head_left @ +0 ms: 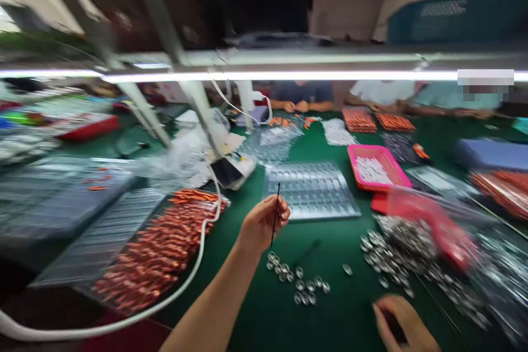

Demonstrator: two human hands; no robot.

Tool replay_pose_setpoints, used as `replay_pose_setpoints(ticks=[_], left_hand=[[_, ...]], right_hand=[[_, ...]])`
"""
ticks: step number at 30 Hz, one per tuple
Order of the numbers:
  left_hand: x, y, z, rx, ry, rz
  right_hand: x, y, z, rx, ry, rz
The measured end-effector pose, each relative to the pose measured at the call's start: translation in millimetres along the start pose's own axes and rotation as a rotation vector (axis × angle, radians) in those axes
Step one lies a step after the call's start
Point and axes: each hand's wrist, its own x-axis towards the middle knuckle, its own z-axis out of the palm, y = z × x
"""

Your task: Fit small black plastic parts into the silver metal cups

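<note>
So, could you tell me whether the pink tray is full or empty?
Partly filled: the pink tray holds a heap of small white pieces on one side, with bare pink floor beside them.

A green cloth-covered surface carries the work. Near the middle lies a loose cluster of small round silver metal caps, with a larger blurred heap of them to the right. A clear plastic compartment tray sits farther back, a pink plastic basket to its right. At left lies a tray of orange parts.
</note>
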Motion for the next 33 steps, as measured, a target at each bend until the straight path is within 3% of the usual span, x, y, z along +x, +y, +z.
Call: replay_pose_setpoints(ticks=[2, 6, 9, 14, 17, 24, 33], left_hand=[[-0.8, -25.7, 9.3, 0.256, -0.058, -0.177], [-11.9, -74.6, 23.8, 0.567, -0.233, -0.443], [-21.9, -99.5, 29.5, 0.651, -0.290, -0.511], [-29.2, -120.9, 35.5, 0.774, -0.251, -0.554], [-35.0, -129.7, 39.3, 0.912, -0.276, -0.541], [-48.0, -140.4, 41.1, 1.143, -0.343, -0.319], [-50.9, -142.3, 36.7, 1.188, -0.402, -0.180]], right_hand=[[-16.7, -1.1, -13.8, -0.079, -0.095, -0.028], [-14.1, -9.8, -16.7, -0.100, -0.119, 0.023], [-8.8, -16.0, -15.9, -0.077, -0.117, 0.059], [-9.5, -21.5, -21.1, -0.015, -0.121, 0.130], [-9.9, -23.6, -24.2, 0.065, -0.102, 0.215], [-12.9, -21.0, -28.3, 0.331, -0.109, 0.475], [-11.3, -25.2, -29.2, 0.481, -0.146, 0.578]])
